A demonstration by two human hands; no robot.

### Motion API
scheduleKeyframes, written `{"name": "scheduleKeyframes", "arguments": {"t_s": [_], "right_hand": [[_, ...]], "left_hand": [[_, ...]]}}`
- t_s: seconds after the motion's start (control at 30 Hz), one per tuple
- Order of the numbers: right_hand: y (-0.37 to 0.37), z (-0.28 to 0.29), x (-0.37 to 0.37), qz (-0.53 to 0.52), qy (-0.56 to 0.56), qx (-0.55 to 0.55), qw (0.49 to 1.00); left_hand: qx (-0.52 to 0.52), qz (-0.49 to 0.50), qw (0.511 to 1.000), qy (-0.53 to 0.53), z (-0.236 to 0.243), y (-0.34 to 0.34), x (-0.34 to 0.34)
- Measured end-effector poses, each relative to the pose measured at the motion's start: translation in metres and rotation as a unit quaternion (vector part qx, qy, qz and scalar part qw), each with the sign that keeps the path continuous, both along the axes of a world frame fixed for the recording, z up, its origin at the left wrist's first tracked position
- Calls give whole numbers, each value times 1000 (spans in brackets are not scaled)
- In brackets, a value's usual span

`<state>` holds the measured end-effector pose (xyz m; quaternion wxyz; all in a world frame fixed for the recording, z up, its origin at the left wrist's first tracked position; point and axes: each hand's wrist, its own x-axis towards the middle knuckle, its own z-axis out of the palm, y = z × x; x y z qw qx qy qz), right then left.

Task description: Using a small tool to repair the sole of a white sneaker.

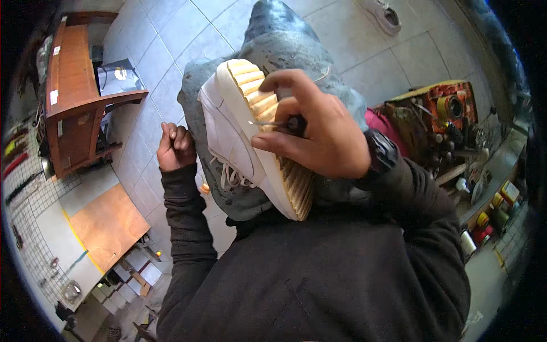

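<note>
A white lace-up sneaker (228,139) lies on its side across my lap, its yellowish ridged sole (248,82) turned to the right. Under it spreads a stained grey-green cloth (290,51) that covers my legs. My right hand (325,128) is closed round the dark handle of an awl (266,123), whose thin metal tip points left over the sole's edge. The thumb of that hand rests against the sole's side. Left of the shoe and apart from it, my left hand (175,147) is held with curled fingers. Whatever may be pinched there is hidden.
A brown wooden cabinet (74,131) stands at the left, above a worktop with a wooden board (111,228). To the right are an orange tool box (456,105) with jumbled tools and several small bottles (498,216). Another pale shoe (384,16) sits on the tiled floor.
</note>
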<state>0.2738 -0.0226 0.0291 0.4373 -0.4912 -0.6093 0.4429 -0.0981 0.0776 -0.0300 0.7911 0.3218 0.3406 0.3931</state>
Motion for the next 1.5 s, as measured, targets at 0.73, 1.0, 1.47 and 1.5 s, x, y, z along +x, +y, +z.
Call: {"name": "scheduleKeyframes", "arguments": {"t_s": [0.73,1.0,1.47,1.5], "right_hand": [[-55,-14,13,-108,17,87,990],[-35,2,38,-12,-38,109,993],[52,58,51,277,-201,74,937],[53,58,47,281,-202,61,936]], "left_hand": [[-5,-224,962,153,69,-10,111],[-27,-233,954,188,81,-12,123],[17,-244,957,155,73,-16,127],[28,-248,956,154,71,-15,127]]}}
